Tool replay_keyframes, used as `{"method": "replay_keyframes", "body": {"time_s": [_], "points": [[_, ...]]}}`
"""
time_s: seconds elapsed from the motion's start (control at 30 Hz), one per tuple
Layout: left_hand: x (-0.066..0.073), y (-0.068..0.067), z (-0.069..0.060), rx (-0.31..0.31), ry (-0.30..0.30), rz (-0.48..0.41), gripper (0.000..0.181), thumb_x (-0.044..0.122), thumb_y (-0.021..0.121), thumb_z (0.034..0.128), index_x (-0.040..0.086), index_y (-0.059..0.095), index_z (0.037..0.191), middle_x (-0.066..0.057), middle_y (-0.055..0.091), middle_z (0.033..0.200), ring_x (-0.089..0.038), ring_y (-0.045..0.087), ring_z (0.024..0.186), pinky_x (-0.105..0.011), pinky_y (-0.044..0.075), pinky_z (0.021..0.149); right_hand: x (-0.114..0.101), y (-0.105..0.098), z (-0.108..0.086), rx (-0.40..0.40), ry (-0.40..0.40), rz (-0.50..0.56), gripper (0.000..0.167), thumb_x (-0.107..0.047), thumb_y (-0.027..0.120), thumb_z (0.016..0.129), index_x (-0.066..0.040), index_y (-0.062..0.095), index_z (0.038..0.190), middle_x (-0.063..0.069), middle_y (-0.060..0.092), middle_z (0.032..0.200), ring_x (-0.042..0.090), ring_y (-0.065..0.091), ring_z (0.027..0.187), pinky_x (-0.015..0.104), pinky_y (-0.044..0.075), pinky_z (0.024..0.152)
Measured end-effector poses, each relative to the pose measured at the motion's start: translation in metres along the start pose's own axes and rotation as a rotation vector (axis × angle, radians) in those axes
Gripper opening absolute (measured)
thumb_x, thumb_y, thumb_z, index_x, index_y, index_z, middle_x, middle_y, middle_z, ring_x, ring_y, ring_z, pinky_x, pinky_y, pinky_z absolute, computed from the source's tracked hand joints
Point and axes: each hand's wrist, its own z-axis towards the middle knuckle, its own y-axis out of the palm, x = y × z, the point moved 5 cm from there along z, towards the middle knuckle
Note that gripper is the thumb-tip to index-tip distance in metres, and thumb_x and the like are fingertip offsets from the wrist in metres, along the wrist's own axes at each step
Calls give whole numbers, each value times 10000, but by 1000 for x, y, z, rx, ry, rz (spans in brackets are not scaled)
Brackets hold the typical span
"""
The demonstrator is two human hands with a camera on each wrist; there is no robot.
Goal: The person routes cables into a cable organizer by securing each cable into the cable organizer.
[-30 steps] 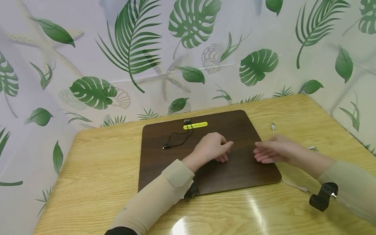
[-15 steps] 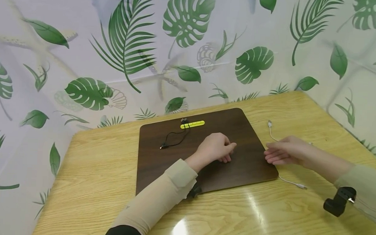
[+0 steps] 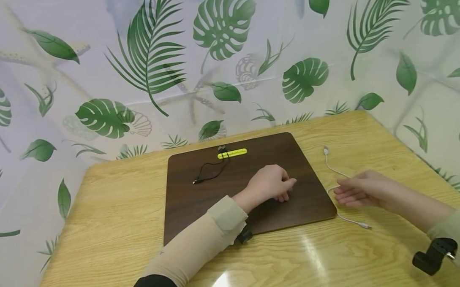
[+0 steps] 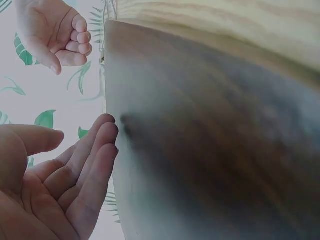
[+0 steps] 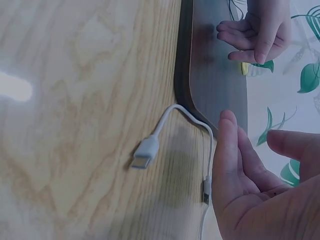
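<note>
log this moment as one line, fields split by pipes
left hand: empty, over dark board | right hand: empty, near white cable | black cable: across yellow strip

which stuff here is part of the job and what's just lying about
Probably part of the job:
thin white cable, nearest the right hand
flat dark brown board, beneath the left hand
narrow yellow plastic strip
thin black cable lying across it

Probably just surroundings:
pale wooden table
white leaf-printed fabric backdrop

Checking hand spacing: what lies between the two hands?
In the head view, between the left hand and right hand lie brown board and a bend of white cable.
</note>
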Motion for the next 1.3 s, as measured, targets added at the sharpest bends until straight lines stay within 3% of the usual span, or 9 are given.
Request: {"method": "replay_keyframes", "body": {"time_s": [0.47,0.73,0.97,1.07,1.17,1.3], "points": [[18,8,8,7,33,130,354,326,630,1087,158,770,808,64,749,652,-66,708,585,-145,498,624,14,-12,-18,-21,-10,13,355,-168,454,1144,-44,768,1037,5,811,930,95,797,867,248,651,822],[29,9,15,48,73,212,343,323,662,1066,192,760,764,103,699,639,-26,608,566,-155,467,623,25,-15,-27,-52,-14,37,322,-109,461,1131,-56,769,1055,4,815,956,87,794,880,234,647,821],[40,13,23,86,104,297,238,311,691,1044,210,824,874,126,704,757,-20,543,624,-151,433,602,40,-18,-31,-108,-70,51,295,-36,495,1107,-49,789,1116,3,822,1007,95,793,909,234,644,834],[43,16,26,81,104,289,261,289,699,1038,223,789,801,142,644,693,-11,501,588,-147,410,576,46,-19,-32,-113,-86,37,245,-31,539,1095,-24,778,1152,3,819,1025,95,794,928,240,643,846],[45,20,30,59,116,281,399,252,684,1042,202,649,648,120,477,567,-23,375,511,-155,327,521,50,-20,-33,-111,-101,17,218,-22,570,1083,37,754,1184,-10,812,1034,90,789,937,241,643,846],[49,27,34,46,134,264,393,205,669,1040,173,658,648,110,418,527,-27,326,501,-158,298,516,53,-19,-35,-63,-114,-69,253,-15,577,1076,161,699,1212,-38,807,1034,58,778,919,232,644,828]]}}
